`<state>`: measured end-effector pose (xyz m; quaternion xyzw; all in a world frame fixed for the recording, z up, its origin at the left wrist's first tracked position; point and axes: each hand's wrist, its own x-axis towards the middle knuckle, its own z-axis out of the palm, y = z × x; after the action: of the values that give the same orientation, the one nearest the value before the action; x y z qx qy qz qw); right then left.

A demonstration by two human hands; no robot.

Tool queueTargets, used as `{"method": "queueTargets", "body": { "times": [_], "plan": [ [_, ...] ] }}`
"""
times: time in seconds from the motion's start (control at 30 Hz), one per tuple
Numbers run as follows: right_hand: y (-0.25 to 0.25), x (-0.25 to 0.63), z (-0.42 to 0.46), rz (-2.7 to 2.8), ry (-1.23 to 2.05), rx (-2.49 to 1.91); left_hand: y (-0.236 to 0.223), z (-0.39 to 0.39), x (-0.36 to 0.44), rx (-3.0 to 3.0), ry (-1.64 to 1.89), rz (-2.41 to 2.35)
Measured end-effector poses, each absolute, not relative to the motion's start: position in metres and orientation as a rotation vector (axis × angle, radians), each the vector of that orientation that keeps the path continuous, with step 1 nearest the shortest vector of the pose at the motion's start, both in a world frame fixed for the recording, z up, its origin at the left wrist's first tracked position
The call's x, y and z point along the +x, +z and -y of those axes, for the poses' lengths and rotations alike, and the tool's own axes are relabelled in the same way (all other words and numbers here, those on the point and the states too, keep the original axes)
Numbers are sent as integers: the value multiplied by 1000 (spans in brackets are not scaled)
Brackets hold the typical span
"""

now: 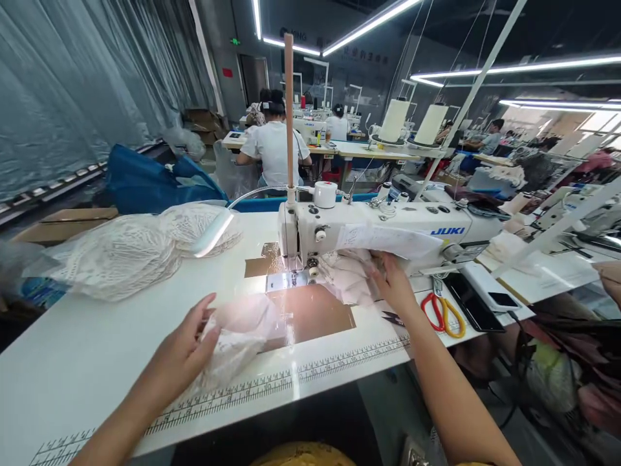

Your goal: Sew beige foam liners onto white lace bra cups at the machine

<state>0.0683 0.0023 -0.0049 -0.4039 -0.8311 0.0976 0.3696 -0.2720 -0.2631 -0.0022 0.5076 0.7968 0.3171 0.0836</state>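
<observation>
I sit at a white sewing machine [388, 230] on a white table [87, 349]. My left hand [187, 346] rests on a piece of white lace fabric [237, 336] in front of the needle, thumb and fingers closed on its edge. My right hand [391, 285] reaches under the machine's arm and grips bunched white fabric [347, 275] to the right of the needle plate [284, 280]. A brown panel [310, 310] surrounds the plate.
A heap of white lace pieces in clear plastic [126, 252] lies at the back left under a lamp. Red and yellow scissors [444, 314], small snips and a black phone [473, 304] lie to the right. A printed ruler [272, 382] edges the table. Other people work at machines behind.
</observation>
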Motion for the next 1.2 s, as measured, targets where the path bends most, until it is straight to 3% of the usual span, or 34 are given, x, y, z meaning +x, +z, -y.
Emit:
{"method": "queueTargets", "body": {
  "times": [0.1, 0.2, 0.33, 0.53, 0.73, 1.2],
  "plan": [
    [-2, 68, -3, 2123, 305, -1070, 15, 264, -268, 1760, 956, -2457],
    [2, 65, -5, 2125, 339, -1129, 33, 253, -225, 1932, 1004, -2037],
    [8, 57, -10, 2146, 345, -1191, 36, 194, -147, 1916, 743, -1619],
    [18, 51, -16, 2222, 345, -1299, 10, 66, -96, 1735, 1033, -1975],
    [25, 51, -23, 2326, 327, -1307, 19, -5, -99, 1541, 1110, -2047],
    [6, 80, 7, 2374, 386, -1035, 7, 4, -106, 1585, 1040, -1757]
  ]
}}
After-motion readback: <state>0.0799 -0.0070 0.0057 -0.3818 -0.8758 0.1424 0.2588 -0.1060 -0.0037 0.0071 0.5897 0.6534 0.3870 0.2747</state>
